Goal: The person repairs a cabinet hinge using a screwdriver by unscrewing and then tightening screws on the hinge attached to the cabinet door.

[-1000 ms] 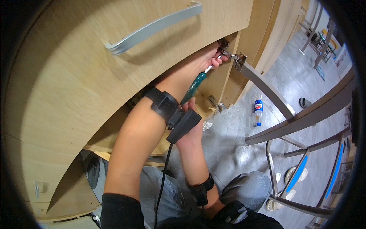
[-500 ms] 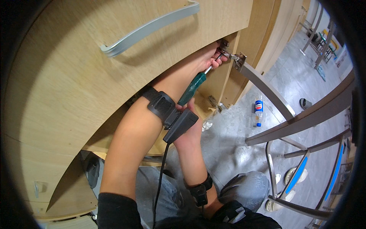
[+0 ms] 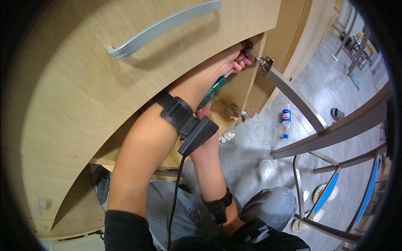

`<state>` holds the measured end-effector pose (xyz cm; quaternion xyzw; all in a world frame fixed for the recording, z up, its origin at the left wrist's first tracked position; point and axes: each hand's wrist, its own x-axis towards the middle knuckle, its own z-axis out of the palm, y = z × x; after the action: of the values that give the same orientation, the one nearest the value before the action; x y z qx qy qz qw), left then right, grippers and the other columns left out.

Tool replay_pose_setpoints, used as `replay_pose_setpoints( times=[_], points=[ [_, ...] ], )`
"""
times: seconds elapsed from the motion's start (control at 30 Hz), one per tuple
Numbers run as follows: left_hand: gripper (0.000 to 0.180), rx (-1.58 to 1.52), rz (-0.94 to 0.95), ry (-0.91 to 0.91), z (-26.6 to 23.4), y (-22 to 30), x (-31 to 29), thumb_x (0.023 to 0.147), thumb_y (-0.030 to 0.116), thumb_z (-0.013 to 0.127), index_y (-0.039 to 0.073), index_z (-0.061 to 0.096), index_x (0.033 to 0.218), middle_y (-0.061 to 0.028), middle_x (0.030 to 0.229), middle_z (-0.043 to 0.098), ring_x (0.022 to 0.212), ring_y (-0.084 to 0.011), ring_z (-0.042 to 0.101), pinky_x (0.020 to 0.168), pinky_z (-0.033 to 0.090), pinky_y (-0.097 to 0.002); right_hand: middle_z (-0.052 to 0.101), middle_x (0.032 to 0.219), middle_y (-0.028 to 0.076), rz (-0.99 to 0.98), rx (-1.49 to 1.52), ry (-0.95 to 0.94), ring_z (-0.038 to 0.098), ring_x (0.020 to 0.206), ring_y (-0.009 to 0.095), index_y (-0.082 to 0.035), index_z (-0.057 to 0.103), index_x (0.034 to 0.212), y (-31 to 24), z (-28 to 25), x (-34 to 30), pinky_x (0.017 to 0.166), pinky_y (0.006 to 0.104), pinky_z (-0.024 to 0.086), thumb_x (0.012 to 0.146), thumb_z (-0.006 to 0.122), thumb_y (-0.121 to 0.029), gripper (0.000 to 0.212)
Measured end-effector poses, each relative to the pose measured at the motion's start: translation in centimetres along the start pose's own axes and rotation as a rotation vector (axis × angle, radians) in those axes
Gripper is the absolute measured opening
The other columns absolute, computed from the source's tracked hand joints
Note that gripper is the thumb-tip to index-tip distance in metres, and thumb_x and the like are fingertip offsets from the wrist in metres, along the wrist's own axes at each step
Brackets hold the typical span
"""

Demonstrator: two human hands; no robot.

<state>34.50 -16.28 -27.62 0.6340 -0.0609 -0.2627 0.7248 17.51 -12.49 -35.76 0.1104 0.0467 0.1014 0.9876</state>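
My left hand (image 3: 239,62) reaches under the wooden panel to a metal hinge (image 3: 250,52) on the cabinet's side wall. Its fingers are curled round the shaft of a green-handled screwdriver (image 3: 213,90), close to the hinge. The screwdriver slants up and right, with its tip hidden among fingers and hinge. At the handle's lower end, the fingers of my right hand (image 3: 205,112) are closed on it. A black box strapped to my left forearm covers much of that hand.
A wooden front (image 3: 96,88) with a silver handle (image 3: 163,30) fills the upper left. Right of me stand a metal-framed chair (image 3: 331,142) and a plastic bottle (image 3: 286,121) on grey floor. Crumpled white paper (image 3: 227,137) lies by the cabinet. A second hinge (image 3: 243,115) sits lower.
The view has shifted slightly. My right hand's fingers have moved on the screwdriver handle, and the handle looks turned a little. My left hand stays at the hinge.
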Motion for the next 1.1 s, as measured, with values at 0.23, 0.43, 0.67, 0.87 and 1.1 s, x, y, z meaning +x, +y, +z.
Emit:
replay_pose_setpoints(
  times=[0.23,0.43,0.67,0.87,1.1],
  points=[
    [0.027,-0.102,0.032,0.054,0.4,0.0,-0.6,0.093,0.024,0.043,-0.001,0.05,0.085,-0.0202,0.075,0.057,0.048,-0.0147,0.045,0.038,0.036,-0.021,0.059,0.084,0.002,0.007,-0.117,0.14,0.057,0.075,0.013,-0.008,0.056,0.095,0.3,2.1,-0.7,0.074,0.0295,0.051,0.084,0.064,-0.024,0.021],
    [0.028,-0.089,0.042,0.066,0.5,-0.2,-0.8,0.093,0.024,0.043,-0.002,0.05,0.086,-0.0205,0.073,0.058,0.049,-0.0147,0.046,0.04,0.039,-0.0224,0.059,0.082,0.003,-0.028,-0.108,0.092,0.056,0.074,0.015,-0.007,0.056,0.096,0.5,0.3,-0.3,0.073,0.0312,0.05,0.084,0.063,-0.026,0.024],
    [0.029,-0.026,0.052,0.013,0.4,-0.3,-0.4,0.094,0.025,0.041,-0.001,0.051,0.09,-0.018,0.073,0.057,0.053,-0.0148,0.048,0.042,0.039,-0.0223,0.061,0.084,0.004,-0.088,-0.058,0.142,0.057,0.07,0.015,-0.007,0.057,0.096,0.8,1.6,-0.3,0.065,0.0289,0.05,0.09,0.051,-0.037,0.031],
    [0.032,-0.002,0.12,-0.048,-0.3,-1.1,-0.2,0.094,0.03,0.039,0.0,0.051,0.093,-0.0147,0.074,0.057,0.052,-0.0108,0.046,0.04,0.035,-0.019,0.065,0.095,0.01,-0.051,-0.316,-0.082,0.065,0.079,0.022,-0.007,0.057,0.104,-2.0,2.3,1.7,0.068,0.0331,0.053,0.093,0.044,-0.041,0.038],
    [0.034,0.097,0.028,0.046,0.7,-0.3,-1.0,0.095,0.034,0.038,0.003,0.051,0.09,-0.0134,0.075,0.058,0.048,-0.0074,0.04,0.033,0.026,-0.0161,0.053,0.061,0.002,-0.166,-0.374,-0.045,0.046,0.039,0.011,-0.013,0.049,0.092,-2.0,2.1,4.0,0.032,0.0213,0.032,0.092,0.043,-0.048,0.036]
  ],
)
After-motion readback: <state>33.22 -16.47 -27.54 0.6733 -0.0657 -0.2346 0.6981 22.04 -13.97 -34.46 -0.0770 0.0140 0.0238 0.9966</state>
